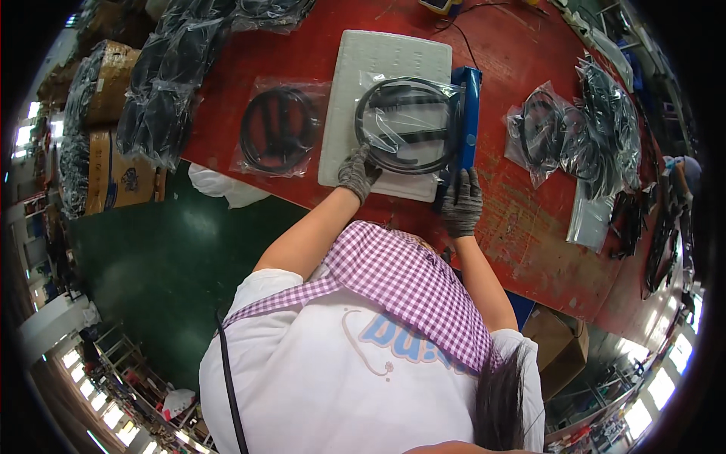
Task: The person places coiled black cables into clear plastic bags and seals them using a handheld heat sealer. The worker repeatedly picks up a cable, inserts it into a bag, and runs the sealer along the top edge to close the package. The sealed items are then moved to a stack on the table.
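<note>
My left hand (357, 172), in a grey knit glove, grips the near edge of a clear plastic bag (408, 125) holding a coiled black cable. The bag lies on a white foam pad (355, 91) on the red table (522, 227). The bag's right edge reaches under the arm of a blue bar-shaped sealer (466, 113). My right hand (461, 203), also gloved, is closed on the near end of that sealer.
A second bagged black cable (281, 129) lies left of the pad. Several bagged cables (582, 129) are heaped at the right, more (174, 68) at the upper left over cardboard boxes (113, 174). A brown box (560, 340) sits under the table on a green floor (166, 257).
</note>
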Action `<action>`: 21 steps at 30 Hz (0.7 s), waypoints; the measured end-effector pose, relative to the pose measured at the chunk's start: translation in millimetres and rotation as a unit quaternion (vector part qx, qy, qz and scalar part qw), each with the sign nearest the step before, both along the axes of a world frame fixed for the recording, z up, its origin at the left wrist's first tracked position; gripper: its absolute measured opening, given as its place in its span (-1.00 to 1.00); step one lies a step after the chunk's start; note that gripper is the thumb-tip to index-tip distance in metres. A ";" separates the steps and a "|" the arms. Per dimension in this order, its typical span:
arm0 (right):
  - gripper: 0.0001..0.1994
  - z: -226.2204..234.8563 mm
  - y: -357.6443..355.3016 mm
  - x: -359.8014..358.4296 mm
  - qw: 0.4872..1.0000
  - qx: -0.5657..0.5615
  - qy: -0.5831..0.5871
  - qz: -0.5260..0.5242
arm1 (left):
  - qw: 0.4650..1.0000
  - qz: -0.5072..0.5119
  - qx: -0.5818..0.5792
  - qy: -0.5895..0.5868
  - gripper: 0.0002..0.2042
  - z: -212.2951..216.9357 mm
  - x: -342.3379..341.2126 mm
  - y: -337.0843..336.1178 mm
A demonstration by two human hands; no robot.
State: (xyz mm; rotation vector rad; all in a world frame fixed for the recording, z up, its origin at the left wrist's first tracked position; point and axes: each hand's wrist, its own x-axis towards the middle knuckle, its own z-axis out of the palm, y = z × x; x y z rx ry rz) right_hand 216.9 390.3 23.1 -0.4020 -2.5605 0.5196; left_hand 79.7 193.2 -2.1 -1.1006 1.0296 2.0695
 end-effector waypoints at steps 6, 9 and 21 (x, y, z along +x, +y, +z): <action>-0.58 2.1 1.0 0.9 1.000 -0.012 -0.019 -0.010 | 0.984 -0.033 0.148 -0.089 -0.80 -2.7 32.8 43.6; -0.57 0.1 5.3 1.2 1.000 0.001 -0.002 0.001 | 0.976 0.019 0.174 -0.128 -0.87 -4.1 35.6 71.3; -0.58 14.1 5.6 1.3 0.999 -0.036 -0.023 -0.027 | 0.968 0.071 0.172 -0.167 -0.95 -18.6 28.3 92.8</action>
